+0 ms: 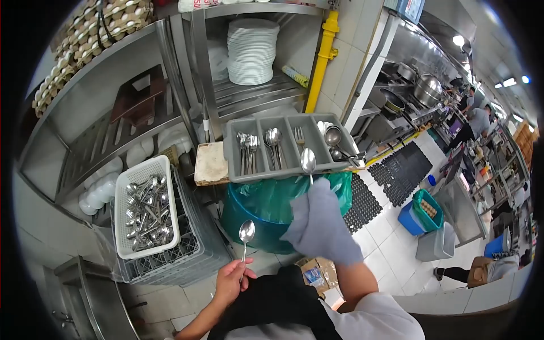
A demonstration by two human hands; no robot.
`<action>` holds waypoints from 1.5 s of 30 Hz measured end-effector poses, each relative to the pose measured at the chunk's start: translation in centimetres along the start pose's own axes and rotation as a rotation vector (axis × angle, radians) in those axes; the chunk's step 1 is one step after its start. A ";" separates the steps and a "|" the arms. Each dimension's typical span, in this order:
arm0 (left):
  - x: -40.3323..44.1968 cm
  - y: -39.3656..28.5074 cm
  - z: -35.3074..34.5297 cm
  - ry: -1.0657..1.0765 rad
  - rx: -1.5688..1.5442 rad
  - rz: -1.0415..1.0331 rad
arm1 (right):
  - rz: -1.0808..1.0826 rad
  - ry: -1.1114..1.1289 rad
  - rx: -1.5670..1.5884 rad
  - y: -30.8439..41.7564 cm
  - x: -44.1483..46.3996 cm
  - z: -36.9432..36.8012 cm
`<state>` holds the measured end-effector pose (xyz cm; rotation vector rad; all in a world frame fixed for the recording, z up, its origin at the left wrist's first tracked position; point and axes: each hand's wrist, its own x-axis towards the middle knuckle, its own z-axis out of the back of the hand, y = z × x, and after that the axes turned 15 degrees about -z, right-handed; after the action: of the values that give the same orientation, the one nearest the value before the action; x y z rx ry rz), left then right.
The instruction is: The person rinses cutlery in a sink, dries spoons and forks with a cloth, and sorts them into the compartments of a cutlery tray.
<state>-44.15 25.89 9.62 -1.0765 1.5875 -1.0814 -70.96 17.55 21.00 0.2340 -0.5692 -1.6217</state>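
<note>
My left hand [231,280] pinches the handle of a spoon [246,231], whose bowl points up. A grey-blue cloth [326,218] covers my right hand [334,226], and a second spoon [307,161] rises from it in front of the tray. The grey cutlery tray [288,126] has forks [248,148] in its left compartment, spoons [273,141] beside them, a single fork [299,136] in the third and ladles [333,136] at the right. To the left, a white basket [174,195] holds a jumble of cutlery [150,209].
Below the tray stands a teal bin [260,235] with a green liner. The basket rests on a grey crate [198,258]. Stacked plates [252,52] sit on a metal shelf behind. Several people are at the far right, near stoves and counters.
</note>
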 end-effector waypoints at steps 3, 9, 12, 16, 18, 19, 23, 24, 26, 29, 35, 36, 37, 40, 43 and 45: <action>0.4 -0.7 -0.8 0.021 0.024 -0.055 | 0.032 -0.046 -0.102 0.0 3.1 1.5; 1.0 -3.1 -3.0 -0.021 -0.013 -0.075 | 0.189 -0.147 -0.261 4.4 0.8 2.3; 2.0 -4.3 -4.7 0.039 0.022 -0.127 | 0.234 -0.147 -0.369 6.6 -1.5 0.8; 2.9 -3.5 -6.0 0.118 0.227 -0.221 | 0.269 -0.042 -0.358 6.5 -4.0 -2.2; 2.4 -3.6 -6.1 0.129 0.288 -0.264 | 0.295 -0.013 -0.318 5.9 -3.8 -1.9; 2.0 -4.1 -6.1 0.167 0.361 -0.253 | 0.304 -0.011 -0.304 5.6 -3.5 -1.5; 1.0 -4.2 -6.1 0.203 0.489 -0.344 | 0.316 -0.023 -0.289 3.8 -2.7 -1.7; 0.5 -4.2 -6.0 0.189 0.492 -0.348 | 0.241 0.126 -0.232 2.9 -2.7 -2.8; 0.1 -4.4 -5.8 0.205 0.508 -0.358 | 0.153 0.277 -0.146 2.3 -2.6 -3.4; -0.2 -3.2 -5.8 0.191 0.478 -0.354 | 0.114 0.189 -0.044 2.0 -3.1 -4.6; -0.5 -2.3 -5.0 0.110 0.423 -0.444 | 0.049 0.203 0.408 3.3 -5.4 -7.4; -0.6 -1.8 -4.9 0.103 0.435 -0.543 | 0.045 0.237 0.512 3.5 -5.7 -7.8; -0.6 -1.3 -4.8 0.082 0.476 -0.607 | 0.047 0.269 0.593 3.8 -6.1 -8.3; -0.4 -0.7 -4.1 0.070 0.474 -0.515 | 0.022 0.357 0.736 4.2 -7.8 -9.0; -0.2 -1.6 -3.8 0.115 0.424 -0.452 | -0.063 0.418 0.770 5.0 -7.9 -7.8; -0.7 -2.0 -3.9 0.158 0.393 -0.428 | -0.104 0.361 0.747 5.9 -7.3 -6.8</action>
<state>-47.47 26.71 12.51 -1.1013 1.2090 -1.7205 -61.61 22.91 16.78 1.0979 -0.8679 -1.3550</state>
